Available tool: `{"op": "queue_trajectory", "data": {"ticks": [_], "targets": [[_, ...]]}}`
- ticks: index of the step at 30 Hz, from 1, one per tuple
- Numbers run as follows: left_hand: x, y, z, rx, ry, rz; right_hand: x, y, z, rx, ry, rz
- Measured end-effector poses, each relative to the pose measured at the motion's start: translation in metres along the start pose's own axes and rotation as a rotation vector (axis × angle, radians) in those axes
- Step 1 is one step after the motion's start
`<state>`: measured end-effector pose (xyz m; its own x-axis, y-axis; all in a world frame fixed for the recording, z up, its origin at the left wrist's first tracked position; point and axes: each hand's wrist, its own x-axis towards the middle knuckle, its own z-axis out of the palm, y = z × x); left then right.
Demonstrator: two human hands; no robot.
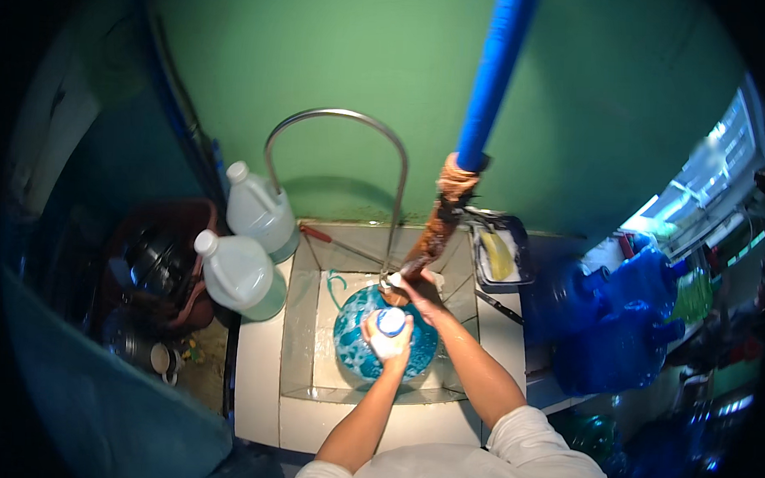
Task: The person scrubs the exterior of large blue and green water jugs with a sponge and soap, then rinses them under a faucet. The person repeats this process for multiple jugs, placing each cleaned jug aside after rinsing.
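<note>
In a tiled sink (377,395) stands a round blue water jug (360,358), wet with foam. My left hand (388,348) is closed around its neck, just below the blue-and-white top (391,321). My right hand (426,297) is up at the faucet head (387,279), beside the lower end of a brown, wrapped pipe (434,234); whether its fingers grip anything is hard to see. A thin, curved metal spout (336,113) arches behind the jug. A teal strap or handle (335,285) shows at the jug's upper left.
Two translucent plastic jugs (245,275) stand on the left ledge, beside a reddish basin (209,220). On the right ledge are a dark tray with a yellow sponge (497,255) and a knife (499,306). Several blue water jugs (612,354) stand farther right. A blue pipe (494,72) hangs overhead.
</note>
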<state>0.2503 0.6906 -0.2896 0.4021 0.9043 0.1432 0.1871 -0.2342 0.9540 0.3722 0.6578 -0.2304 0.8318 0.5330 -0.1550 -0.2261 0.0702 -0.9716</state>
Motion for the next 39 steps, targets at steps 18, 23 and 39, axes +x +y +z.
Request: {"op": "queue_trajectory", "data": {"ticks": [18, 23, 39], "targets": [[0.044, -0.026, -0.004, 0.072, -0.368, 0.328, -0.033, -0.054, 0.065, -0.448, -0.302, -0.509], [0.035, -0.023, 0.003, -0.092, -0.670, 0.295, -0.041, -0.066, 0.069, -0.548, -0.372, -0.354], [0.012, -0.020, 0.002, -0.369, -0.702, 0.173, -0.073, -0.104, 0.056, -0.877, -0.357, -0.270]]}}
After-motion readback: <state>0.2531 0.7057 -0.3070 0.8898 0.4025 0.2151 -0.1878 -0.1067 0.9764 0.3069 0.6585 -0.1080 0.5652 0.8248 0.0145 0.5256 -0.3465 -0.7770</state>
